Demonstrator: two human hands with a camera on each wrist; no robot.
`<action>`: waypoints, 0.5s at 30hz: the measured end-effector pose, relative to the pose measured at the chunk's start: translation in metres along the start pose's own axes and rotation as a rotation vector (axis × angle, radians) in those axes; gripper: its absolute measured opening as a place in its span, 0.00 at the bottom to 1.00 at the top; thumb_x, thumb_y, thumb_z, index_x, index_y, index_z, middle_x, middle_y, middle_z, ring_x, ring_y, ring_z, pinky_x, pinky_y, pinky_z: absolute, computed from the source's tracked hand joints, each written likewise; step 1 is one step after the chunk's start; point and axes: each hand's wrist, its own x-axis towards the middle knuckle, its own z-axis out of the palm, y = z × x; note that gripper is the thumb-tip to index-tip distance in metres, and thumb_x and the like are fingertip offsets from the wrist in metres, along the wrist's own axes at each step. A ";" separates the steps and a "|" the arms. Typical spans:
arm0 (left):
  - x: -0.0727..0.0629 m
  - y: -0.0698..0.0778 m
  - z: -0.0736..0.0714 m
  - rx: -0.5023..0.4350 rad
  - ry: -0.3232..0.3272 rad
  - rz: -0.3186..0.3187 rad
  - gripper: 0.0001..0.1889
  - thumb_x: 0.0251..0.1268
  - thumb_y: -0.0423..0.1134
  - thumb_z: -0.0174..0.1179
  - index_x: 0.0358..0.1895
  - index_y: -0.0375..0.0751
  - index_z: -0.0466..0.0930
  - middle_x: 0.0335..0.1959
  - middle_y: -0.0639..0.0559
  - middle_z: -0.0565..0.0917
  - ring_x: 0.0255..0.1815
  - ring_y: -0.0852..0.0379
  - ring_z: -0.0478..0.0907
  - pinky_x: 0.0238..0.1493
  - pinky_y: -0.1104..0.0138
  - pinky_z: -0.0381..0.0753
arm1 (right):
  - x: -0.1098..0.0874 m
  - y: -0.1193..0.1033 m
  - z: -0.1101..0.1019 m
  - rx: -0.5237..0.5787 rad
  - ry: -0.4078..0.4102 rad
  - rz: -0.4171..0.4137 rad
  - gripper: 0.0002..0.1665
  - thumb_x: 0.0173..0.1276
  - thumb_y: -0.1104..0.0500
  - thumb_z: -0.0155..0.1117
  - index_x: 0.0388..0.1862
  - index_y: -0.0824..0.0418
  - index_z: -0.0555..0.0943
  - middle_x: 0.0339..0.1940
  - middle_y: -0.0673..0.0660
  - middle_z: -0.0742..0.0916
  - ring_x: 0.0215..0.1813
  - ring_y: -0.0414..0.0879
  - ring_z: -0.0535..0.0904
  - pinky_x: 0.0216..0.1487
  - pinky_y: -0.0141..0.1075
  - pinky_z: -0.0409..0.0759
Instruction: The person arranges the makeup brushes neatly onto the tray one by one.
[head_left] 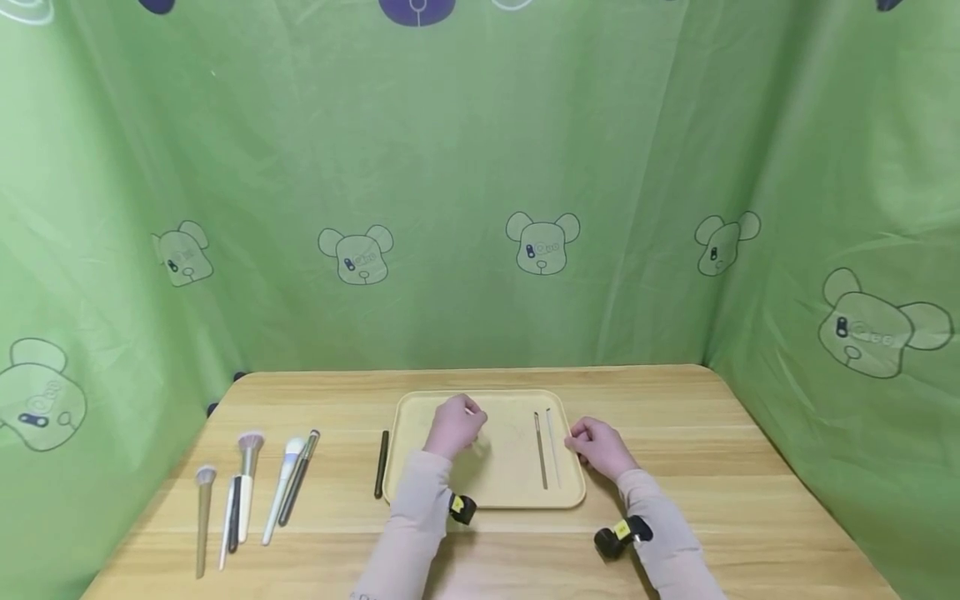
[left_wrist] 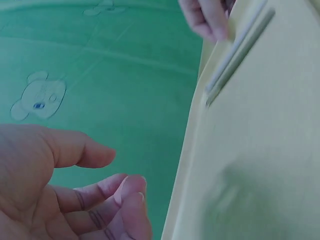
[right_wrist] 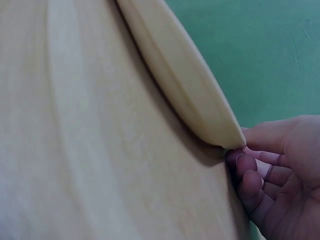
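Observation:
A cream rectangular tray [head_left: 502, 475] lies on the table. On its right part two thin brushes [head_left: 542, 450] lie side by side, one dark-handled and one pale; both thin brushes [left_wrist: 237, 60] also show in the left wrist view. Above the left half of the tray my left hand [head_left: 455, 425] hovers, thumb apart from its bent fingers, with nothing between them. At the tray's right edge, my right hand [head_left: 604, 450] pinches the rim. In the right wrist view its thumb is above the tray rim [right_wrist: 185, 70], its fingers curled below.
A dark slim stick [head_left: 382, 464] lies just left of the tray. Farther left are several makeup brushes, among them a white-handled brush [head_left: 282, 492], a tan brush [head_left: 203, 521] and a fluffy brush [head_left: 249, 467]. Green curtains [head_left: 465, 317] stand behind and at both sides.

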 end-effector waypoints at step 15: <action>-0.004 -0.046 -0.071 0.170 0.078 0.001 0.10 0.61 0.38 0.56 0.41 0.34 0.77 0.24 0.48 0.78 0.21 0.58 0.72 0.23 0.69 0.71 | 0.001 0.001 0.002 0.014 0.011 0.000 0.08 0.64 0.64 0.63 0.39 0.68 0.77 0.24 0.55 0.82 0.23 0.43 0.75 0.25 0.33 0.76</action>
